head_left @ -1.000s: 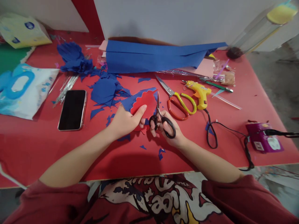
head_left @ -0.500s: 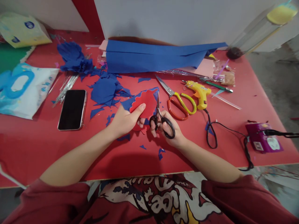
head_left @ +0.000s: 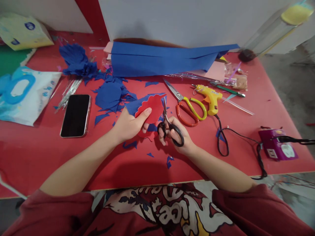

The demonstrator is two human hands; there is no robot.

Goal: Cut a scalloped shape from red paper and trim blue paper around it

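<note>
My left hand (head_left: 131,124) pinches a red scalloped paper template (head_left: 153,106) laid over a piece of blue paper (head_left: 134,106), thumb on top. Part of the blue sheet sticks out past the wavy red edge. In my right hand (head_left: 180,139) is a small pair of scissors (head_left: 176,132) with black handles, fingers through the loops. Their blades point away from me and meet the right edge of the red and blue layers. Below my left fingers another red edge shows, partly hidden. Blue paper scraps (head_left: 169,161) lie under and around both hands.
Large scissors (head_left: 188,113) and a yellow glue gun (head_left: 209,98) lie to the right, its cord trailing toward a purple box (head_left: 278,144). Behind are folded blue paper (head_left: 159,60) and a blue paper stack (head_left: 108,93). A phone (head_left: 75,115) and wipes pack (head_left: 27,95) sit left.
The red template and blue paper have shifted slightly left and down with my left hand. The small scissors' blades look closer together and tilt a little more to the left.
</note>
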